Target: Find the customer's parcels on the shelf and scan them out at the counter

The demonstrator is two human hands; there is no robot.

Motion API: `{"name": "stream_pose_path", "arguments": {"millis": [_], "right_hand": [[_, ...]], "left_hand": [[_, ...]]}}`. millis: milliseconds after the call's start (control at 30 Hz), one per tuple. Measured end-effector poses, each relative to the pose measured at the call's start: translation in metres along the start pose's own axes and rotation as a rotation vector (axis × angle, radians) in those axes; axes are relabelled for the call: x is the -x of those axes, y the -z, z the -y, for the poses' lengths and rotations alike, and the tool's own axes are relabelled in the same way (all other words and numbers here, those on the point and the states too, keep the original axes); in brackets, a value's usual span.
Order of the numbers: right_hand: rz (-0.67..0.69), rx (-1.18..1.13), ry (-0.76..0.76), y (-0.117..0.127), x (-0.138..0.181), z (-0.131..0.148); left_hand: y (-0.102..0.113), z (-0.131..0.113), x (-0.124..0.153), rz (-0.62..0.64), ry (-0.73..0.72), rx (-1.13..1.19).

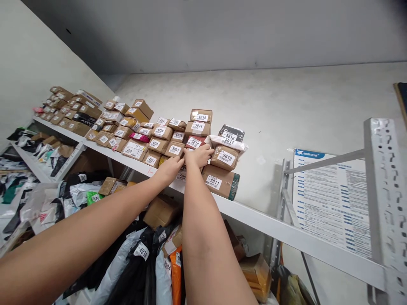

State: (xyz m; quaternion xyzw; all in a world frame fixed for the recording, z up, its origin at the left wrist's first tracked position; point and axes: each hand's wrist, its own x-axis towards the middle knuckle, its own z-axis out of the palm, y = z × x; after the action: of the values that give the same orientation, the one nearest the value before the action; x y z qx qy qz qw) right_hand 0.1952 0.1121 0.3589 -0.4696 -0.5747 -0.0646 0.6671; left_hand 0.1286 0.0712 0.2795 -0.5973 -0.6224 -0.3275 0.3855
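Note:
Both my arms reach up to the top white shelf point(260, 222), which is packed with numbered cardboard parcels. My left hand point(170, 168) rests on the shelf's front edge, fingers curled against a small labelled box point(182, 174) that is mostly hidden behind both hands. My right hand point(199, 155) lies on top of that same spot, fingers pressed toward the dark red parcel point(194, 142) and the box marked 5003 point(174, 149). Just right of my hands sit boxes 5013 point(225, 157) and 5011 point(221, 182). I cannot see what the fingers enclose.
More parcels run along the shelf to the far left point(76, 108). Below hang plastic mailers, one labelled 4038 point(141, 250), and brown boxes point(160, 210). A grey metal upright point(383, 190) and a printed notice point(330, 199) stand at the right. The shelf's right end carries nothing.

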Motion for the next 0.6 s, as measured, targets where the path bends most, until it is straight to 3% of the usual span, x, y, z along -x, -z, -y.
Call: {"name": "stream_pose_path", "arguments": {"millis": [167,400,600], "right_hand": [[0.04,0.079,0.11,0.009,-0.002,-0.002],[0.281,0.37,0.299,0.032,-0.004,-0.003],[0.407,0.421,0.644,0.05,-0.007,-0.026]], "left_hand": [[0.006,0.011,0.004,0.0,-0.011,0.008],[0.009,0.007,0.003,0.024,0.069,0.077],[0.014,0.004,0.001,0.06,0.096,0.224]]}}
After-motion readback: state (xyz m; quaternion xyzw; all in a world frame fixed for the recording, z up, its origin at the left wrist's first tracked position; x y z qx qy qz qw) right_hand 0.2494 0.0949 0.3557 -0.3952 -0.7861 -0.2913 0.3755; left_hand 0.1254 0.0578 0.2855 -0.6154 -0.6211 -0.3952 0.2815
